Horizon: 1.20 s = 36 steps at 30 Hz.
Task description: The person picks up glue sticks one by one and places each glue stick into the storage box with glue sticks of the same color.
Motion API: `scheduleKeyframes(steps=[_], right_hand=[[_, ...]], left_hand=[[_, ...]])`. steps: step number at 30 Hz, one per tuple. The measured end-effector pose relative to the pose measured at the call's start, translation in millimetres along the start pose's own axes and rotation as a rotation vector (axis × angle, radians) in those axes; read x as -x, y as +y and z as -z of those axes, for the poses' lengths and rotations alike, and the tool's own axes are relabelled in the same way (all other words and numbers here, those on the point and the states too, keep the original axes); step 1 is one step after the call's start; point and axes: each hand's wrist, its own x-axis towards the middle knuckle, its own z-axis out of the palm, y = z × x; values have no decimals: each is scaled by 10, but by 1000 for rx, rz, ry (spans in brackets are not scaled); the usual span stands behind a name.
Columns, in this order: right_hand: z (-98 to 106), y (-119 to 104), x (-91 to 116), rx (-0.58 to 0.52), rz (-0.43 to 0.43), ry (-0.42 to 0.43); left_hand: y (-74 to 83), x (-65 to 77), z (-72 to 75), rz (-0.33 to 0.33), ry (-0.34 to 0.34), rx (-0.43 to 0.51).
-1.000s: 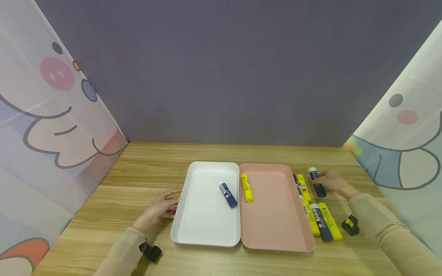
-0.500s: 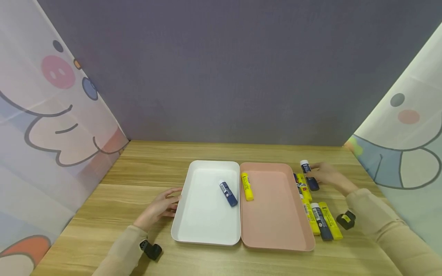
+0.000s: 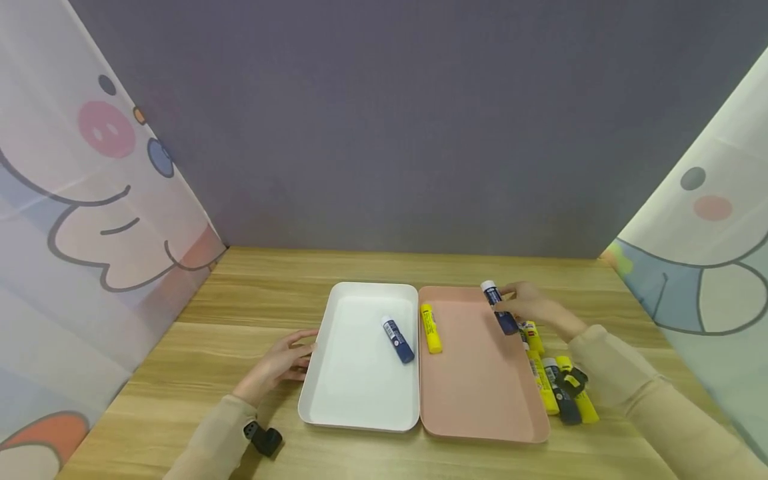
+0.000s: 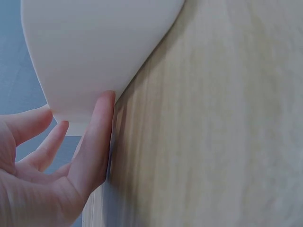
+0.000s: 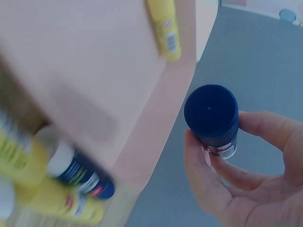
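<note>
My right hand (image 3: pixel 528 305) pinches a dark blue glue stick (image 3: pixel 500 310) with a white cap, above the right side of the pink tray (image 3: pixel 474 400). In the right wrist view its blue base (image 5: pixel 211 113) faces the camera, between thumb and fingers. With fingers fairly straight, my left hand (image 3: pixel 279 363) touches the outer left wall of the white tray (image 3: pixel 354 407); its fingertips (image 4: pixel 106 97) rest on that wall in the left wrist view. One blue glue stick (image 3: pixel 398 340) lies in the white tray. A yellow glue stick (image 3: pixel 431 328) lies in the pink one.
Right of the pink tray, several yellow and blue glue sticks lie on the wooden table (image 3: pixel 258 287), among them a yellow one (image 3: pixel 543 383) and a blue one (image 3: pixel 563 393). The right wrist camera (image 3: pixel 572 381) partly covers that group. A grey panel (image 3: pixel 384 133) stands behind.
My right hand has lifted the blue glue stick from the table at the right and carried it left, over the pink tray. The left hand stays at the white tray.
</note>
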Motion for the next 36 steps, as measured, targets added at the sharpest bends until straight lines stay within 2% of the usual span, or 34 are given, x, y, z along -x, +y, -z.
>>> scheduleKeyframes(steps=[3, 10, 17, 23, 31, 36], right_hand=[[-80, -123, -39, -15, 11, -15], [-261, -361, -119, -39, 30, -46], [-436, -564, -157, 26, 21, -37], [-587, -648, -233, -82, 40, -87], [-715, -729, -285, -126, 109, -103], [-781, -767, -291, -105, 139, -116]], left_hand=[[1, -14, -12, 17, 18, 0], [-3, -12, -28, 17, 13, -2], [-9, -17, -14, 18, 12, -8], [1, -14, -8, 9, -2, -5], [-4, -22, -10, 2, -3, -5], [-6, -18, -9, 0, -4, -3]])
